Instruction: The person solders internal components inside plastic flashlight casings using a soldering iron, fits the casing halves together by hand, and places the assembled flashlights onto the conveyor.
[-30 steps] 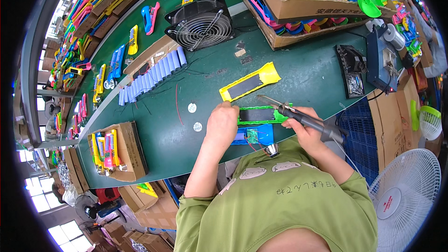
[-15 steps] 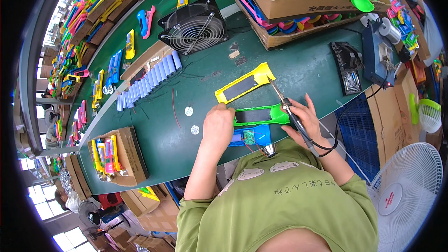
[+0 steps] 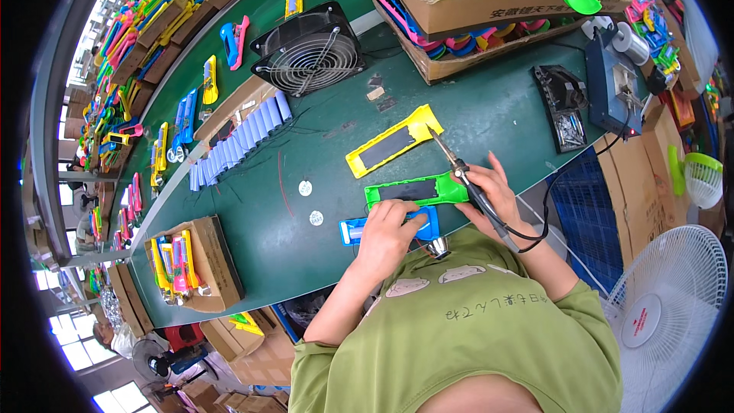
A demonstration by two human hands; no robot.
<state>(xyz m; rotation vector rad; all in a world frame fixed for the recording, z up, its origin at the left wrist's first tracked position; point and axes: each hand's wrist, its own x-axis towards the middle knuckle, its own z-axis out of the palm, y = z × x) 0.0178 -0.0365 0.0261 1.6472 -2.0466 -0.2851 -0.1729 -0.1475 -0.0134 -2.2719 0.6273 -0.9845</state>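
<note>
My right hand (image 3: 493, 193) is closed round a soldering iron (image 3: 475, 193), whose metal tip points up-left to the end of a yellow plastic lamp casing (image 3: 391, 144). Touching between tip and casing cannot be made out. Below it a green casing (image 3: 413, 190) with a dark panel lies close to my right fingers. My left hand (image 3: 386, 235) is closed over a blue casing (image 3: 353, 231) near the table edge, its fingers curled across the middle. The hand hides most of that casing's inside. A shiny round lamp head (image 3: 438, 248) sits at its right end.
Blue battery cells (image 3: 241, 136) with wires lie in a row at left, beyond two round white stickers (image 3: 305, 188). A black fan (image 3: 310, 53) and cartons of casings (image 3: 489, 15) stand at the back. The soldering station (image 3: 613, 88) is at right; its cord hangs beside my right arm.
My left hand has moved down from the left end of the green casing onto the blue one, covering its circuit board. My right hand still holds the soldering iron. The view has shifted slightly.
</note>
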